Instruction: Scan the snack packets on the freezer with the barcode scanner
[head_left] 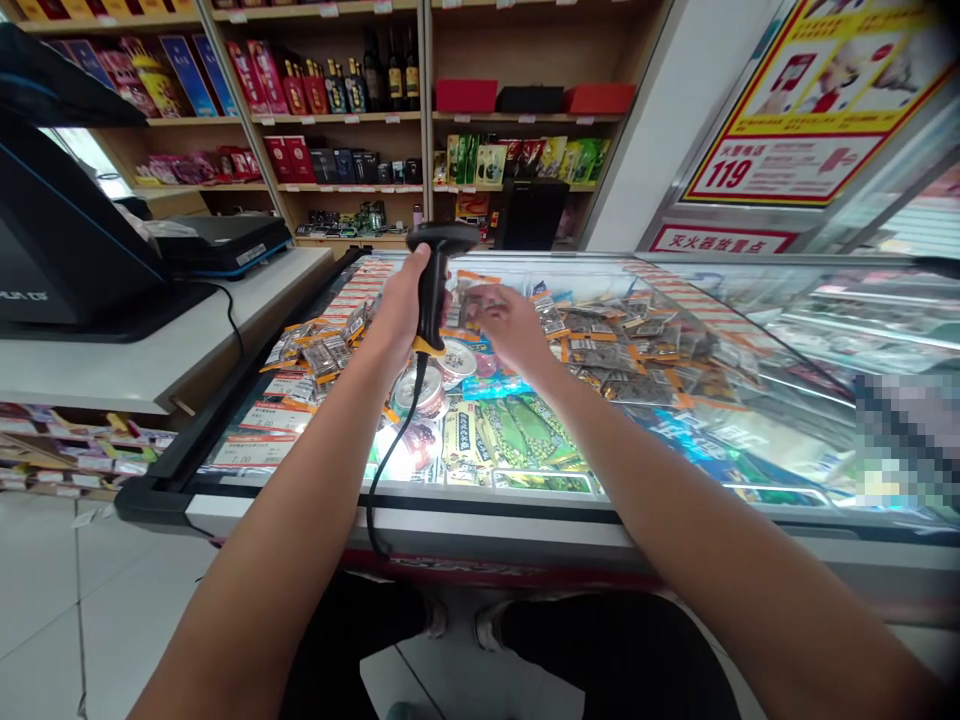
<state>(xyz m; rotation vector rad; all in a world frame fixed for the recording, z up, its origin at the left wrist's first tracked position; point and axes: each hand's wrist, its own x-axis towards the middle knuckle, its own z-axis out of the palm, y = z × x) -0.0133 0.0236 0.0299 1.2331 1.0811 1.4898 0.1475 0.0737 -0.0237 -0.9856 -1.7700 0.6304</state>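
the fingers of the left hand (401, 305) are clenched round the black grip of the barcode scanner (436, 275), at the centre of the frame, with its head raised above the fist and turned toward the right. the fingers of the right hand (510, 325) are pinched on a small snack packet (474, 300), held just right of the scanner. for a clean read, the packet's printed code is best held flat and steady before the scanner head. the scanner cable (390, 450) hangs toward the lower centre, over the glass lid of the display freezer (480, 495), on which further packets lie. a till screen (52, 230) stands at the upper left.
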